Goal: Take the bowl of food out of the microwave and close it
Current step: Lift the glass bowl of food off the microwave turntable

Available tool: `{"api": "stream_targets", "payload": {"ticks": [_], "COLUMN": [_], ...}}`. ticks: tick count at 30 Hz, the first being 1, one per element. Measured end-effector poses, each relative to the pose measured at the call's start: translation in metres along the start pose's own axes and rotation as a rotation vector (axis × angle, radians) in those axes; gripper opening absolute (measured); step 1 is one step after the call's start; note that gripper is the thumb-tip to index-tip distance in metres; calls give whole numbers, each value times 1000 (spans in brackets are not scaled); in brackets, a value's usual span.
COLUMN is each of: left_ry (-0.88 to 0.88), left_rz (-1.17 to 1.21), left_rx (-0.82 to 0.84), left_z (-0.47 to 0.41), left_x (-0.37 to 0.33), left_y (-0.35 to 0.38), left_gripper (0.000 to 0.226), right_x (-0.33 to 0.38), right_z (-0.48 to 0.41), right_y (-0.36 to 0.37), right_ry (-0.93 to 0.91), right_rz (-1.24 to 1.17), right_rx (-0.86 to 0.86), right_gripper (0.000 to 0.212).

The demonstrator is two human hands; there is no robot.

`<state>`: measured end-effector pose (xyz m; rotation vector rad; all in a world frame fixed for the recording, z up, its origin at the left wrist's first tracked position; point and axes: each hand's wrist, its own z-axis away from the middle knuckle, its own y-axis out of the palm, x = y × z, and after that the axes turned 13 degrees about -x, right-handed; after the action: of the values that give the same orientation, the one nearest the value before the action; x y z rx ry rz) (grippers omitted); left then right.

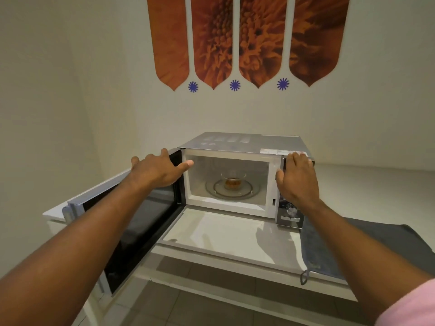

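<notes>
Both arms stretched forward, bare to the wrists. Left hand (155, 169) palm down, fingers spread, thumb pointing right. Right hand (297, 177) raised upright, fingers loosely together, empty.

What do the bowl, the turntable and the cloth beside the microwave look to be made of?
Bowl: clear glass, probably; the orange-brown food shows through its wall.
Turntable: also looks like clear glass, glossy, with the white cavity floor visible through it.
Cloth: dark grey fabric, matte and soft-looking, with a small hanging loop at its corner; the exact weave cannot be told.
</notes>
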<state>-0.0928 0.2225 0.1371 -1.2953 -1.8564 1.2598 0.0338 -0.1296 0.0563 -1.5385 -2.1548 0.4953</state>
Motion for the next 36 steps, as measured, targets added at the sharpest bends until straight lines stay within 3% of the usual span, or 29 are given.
{"api": "stream_targets", "payload": {"ticks": [2, 4, 7, 11, 14, 16, 19, 24, 28, 31, 34, 36], "left_ry": [-23, 29, 66, -223, -392, -471, -568, -621, -692, -687, -653, -658], "left_rz": [-73, -79, 340, 1029, 1254, 1333, 1399, 1432, 1513, 1582, 1582, 1586], "left_rx": [-123, -327, -443, -155, 10, 70, 154, 203, 263, 294, 315, 323], "left_z": [6, 14, 18, 4, -18, -37, -64, -97, -123, -137, -143, -147], "left_x": [-7, -21, -49, -80, -93, -100, -108, -119, -134, -145, -153, -157], "left_y": [10, 29, 72, 131, 169, 194, 220, 246, 256, 263, 269, 272], "left_gripper": [123, 106, 67, 41, 39, 12, 24, 24, 34, 44, 48, 48], "right_x": [9, 23, 49, 72, 75, 76, 76, 74, 75, 79, 84, 86], "right_z": [15, 34, 56, 58, 43, 30, 14, -17, -31, -35, -38, -39], "right_y": [5, 13, 35, 76, 109, 127, 160, 196, 228, 238, 243, 245], "right_ry": [11, -52, -64, 150, 345, 474, 689, 1012, 931, 971, 1003, 1020], "right_rz": [-84, -177, -339, -527, -634, -662, -692, -627, -661, -726, -812, -847], "right_rx": [-102, -185, -84, 207, 315, 389, 391, 448, 412, 397, 385, 377], "right_gripper": [60, 64, 65, 64, 63, 58, 16, 26, 31, 38, 22, 23]}}
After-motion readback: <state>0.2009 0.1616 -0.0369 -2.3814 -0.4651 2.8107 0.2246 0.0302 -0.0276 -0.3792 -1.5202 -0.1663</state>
